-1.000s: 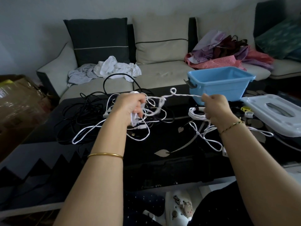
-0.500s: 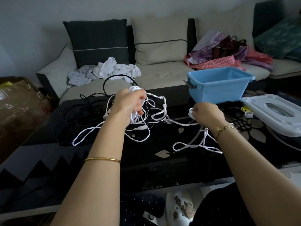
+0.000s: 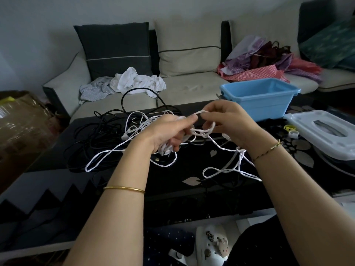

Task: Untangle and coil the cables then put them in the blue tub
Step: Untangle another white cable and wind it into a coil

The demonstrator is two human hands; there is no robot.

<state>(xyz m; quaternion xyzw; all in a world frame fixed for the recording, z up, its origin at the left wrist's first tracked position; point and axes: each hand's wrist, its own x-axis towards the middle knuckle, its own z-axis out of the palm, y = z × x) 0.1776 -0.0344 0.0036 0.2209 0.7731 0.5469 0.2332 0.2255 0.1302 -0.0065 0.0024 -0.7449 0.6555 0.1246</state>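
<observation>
Over the black table (image 3: 182, 198) | left hand (image 3: 167, 131) clutches a wad of white cable (image 3: 199, 133), right hand (image 3: 230, 121) pinches one loop | blue tub (image 3: 257, 106) just behind | risk: yanking probably tightens the knot or drags the black cables (image 3: 90, 135) along, imo

Dim, soft daylight (edges warped).

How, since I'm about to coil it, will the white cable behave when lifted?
Probably floppy: the white cable droops in loose loops from the left hand and right hand. Likely light, since a mere pinch holds one loop up. It may snag, because strands cross and knot below the right wrist.
</observation>
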